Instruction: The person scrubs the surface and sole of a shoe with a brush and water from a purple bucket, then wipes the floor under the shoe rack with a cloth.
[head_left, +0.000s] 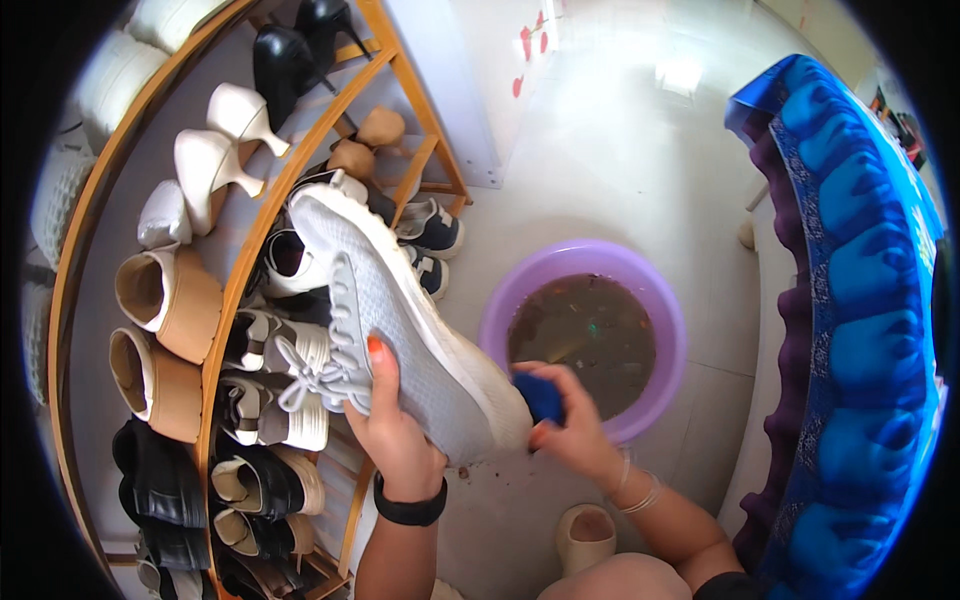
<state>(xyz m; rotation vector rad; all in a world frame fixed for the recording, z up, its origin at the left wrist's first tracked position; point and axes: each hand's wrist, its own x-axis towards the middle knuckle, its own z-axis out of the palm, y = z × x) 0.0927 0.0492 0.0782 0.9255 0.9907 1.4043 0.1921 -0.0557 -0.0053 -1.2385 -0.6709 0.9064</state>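
Observation:
A grey knit lace-up sneaker (405, 352) with a thick white sole is held up in my left hand (397, 442), thumb on its side near the laces. My right hand (574, 420) grips a dark blue brush or pad (538, 397) against the heel end of the sole; which of the two it is, I cannot tell. Behind my right hand, a round purple plastic basin (670, 322) stands on the floor, holding murky brown water with bits floating in it.
A wooden shoe rack (255, 255) fills the left side, with white heels (202, 169), tan shoes (180, 300) and several other pairs. Blue ruffled fabric (862, 277) hangs at the right. Dirt crumbs (463, 472) lie on the pale floor, near a beige slipper (589, 536).

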